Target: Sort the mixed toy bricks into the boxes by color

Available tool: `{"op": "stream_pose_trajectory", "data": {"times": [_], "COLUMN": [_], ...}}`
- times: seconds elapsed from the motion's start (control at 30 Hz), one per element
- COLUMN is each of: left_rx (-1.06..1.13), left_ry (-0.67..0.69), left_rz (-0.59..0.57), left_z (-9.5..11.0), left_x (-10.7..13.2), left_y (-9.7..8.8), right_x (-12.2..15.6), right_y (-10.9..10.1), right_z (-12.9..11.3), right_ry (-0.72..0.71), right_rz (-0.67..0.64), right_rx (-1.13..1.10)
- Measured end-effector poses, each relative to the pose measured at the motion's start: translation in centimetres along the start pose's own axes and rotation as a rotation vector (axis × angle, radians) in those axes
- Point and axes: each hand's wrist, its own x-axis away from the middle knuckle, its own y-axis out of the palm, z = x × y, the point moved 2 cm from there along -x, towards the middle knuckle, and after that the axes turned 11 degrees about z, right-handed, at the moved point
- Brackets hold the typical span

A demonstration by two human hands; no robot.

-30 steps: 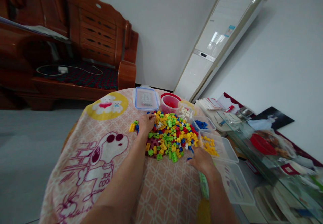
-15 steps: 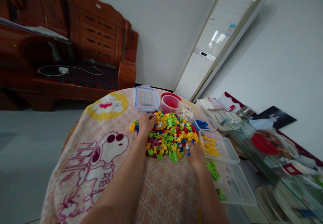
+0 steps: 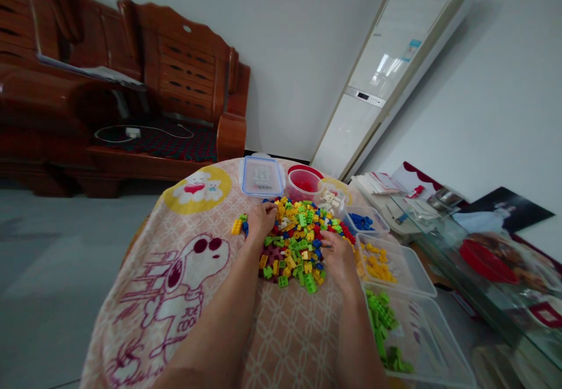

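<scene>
A heap of small toy building bricks (image 3: 298, 245) in yellow, green, red, blue and white lies on the cloth-covered table. At the heap's left edge rests my left hand (image 3: 262, 220), its fingers curled together; whatever is in them is hidden. My right hand (image 3: 337, 254) reaches over the right side of the heap, with fingers apart and bent down toward the bricks. To its right stand clear plastic boxes: one with blue bricks (image 3: 362, 221), one with yellow bricks (image 3: 378, 262), and one with green bricks (image 3: 383, 313). White bricks (image 3: 331, 199) lie behind the heap.
Behind the heap are a clear blue-rimmed container (image 3: 262, 176) and a round tub (image 3: 304, 183) with red pieces. A glass-topped table (image 3: 421, 225) with papers and a red bowl stands right. A wooden bench (image 3: 188, 79) and a tall white air conditioner (image 3: 373, 79) stand beyond.
My right hand has moved from the heap's near right edge farther up onto its right side. My left hand stays at the left edge. The view has shifted slightly.
</scene>
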Motion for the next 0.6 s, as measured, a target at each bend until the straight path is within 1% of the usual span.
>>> {"op": "stream_pose_trajectory", "data": {"times": [0.07, 0.13, 0.2, 0.27, 0.33, 0.43, 0.5, 0.6], "left_rx": [-0.011, -0.017, -0.021, -0.025, -0.029, -0.026, -0.021, -0.026], "left_ry": [-0.006, -0.004, 0.003, 0.011, 0.015, 0.02, 0.017, -0.001], "left_rz": [0.003, 0.004, 0.004, 0.008, 0.01, 0.008, 0.003, -0.002], "left_z": [0.0, -0.1, -0.1, -0.2, -0.2, -0.3, -0.3, -0.2], "left_x": [0.0, 0.0, 0.0, 0.0, 0.0, 0.0, 0.0, 0.0], "left_y": [0.0, 0.0, 0.0, 0.1, 0.1, 0.1, 0.1, 0.1], "right_x": [-1.0, -2.0, -2.9, -3.6, -4.1, -4.0, -3.7, -3.2], "right_y": [-0.6, -1.7, -3.1, -4.2, -4.7, -4.1, -3.1, -1.8], "right_z": [-0.1, -0.2, -0.3, -0.6, -0.9, -1.2, -1.2, -1.2], "right_ry": [0.015, 0.02, 0.016, 0.019, 0.042, 0.101, 0.121, 0.106], "right_rz": [0.022, 0.07, 0.108, 0.091, 0.023, -0.132, -0.235, -0.324], "right_rx": [-0.055, -0.029, 0.06, 0.204, 0.358, 0.52, 0.543, 0.554]}}
